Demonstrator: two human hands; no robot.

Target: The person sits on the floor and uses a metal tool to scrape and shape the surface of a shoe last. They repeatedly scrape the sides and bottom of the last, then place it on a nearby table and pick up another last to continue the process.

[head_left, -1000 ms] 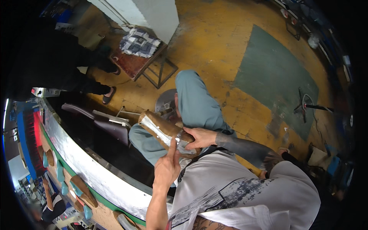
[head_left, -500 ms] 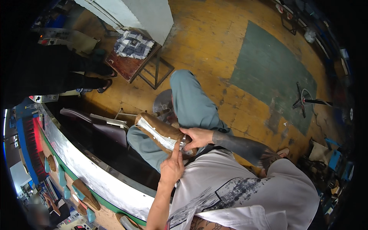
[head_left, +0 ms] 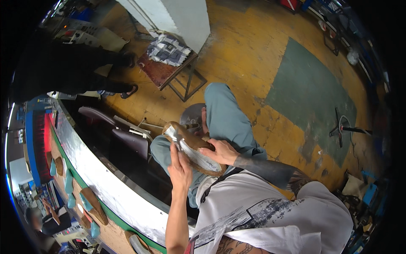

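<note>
Over my lap lies a brown shoe (head_left: 198, 157), its whitish underside facing up, narrow end to the upper left and broad end near my waist. My right hand (head_left: 223, 151) grips its right side, thumb over the edge. At the shoe's left edge, near the narrow end, is my left hand (head_left: 181, 169) with its index finger stretched along and the other fingers curled. A small shiny piece shows at that fingertip; its kind cannot be made out.
Left of me runs a bench (head_left: 101, 156) with several brown shoes (head_left: 94, 205) and light-blue pieces (head_left: 69, 182) beyond its pale edge. Dark chairs (head_left: 129, 142) stand by it. Ahead are a stool (head_left: 163, 74) bearing a checked cloth (head_left: 169, 50) and a person in dark clothes (head_left: 91, 72).
The shoe has turned in my grip, its broad end showing more. My left hand has moved from the near end to the narrow end; my right hand now holds the side.
</note>
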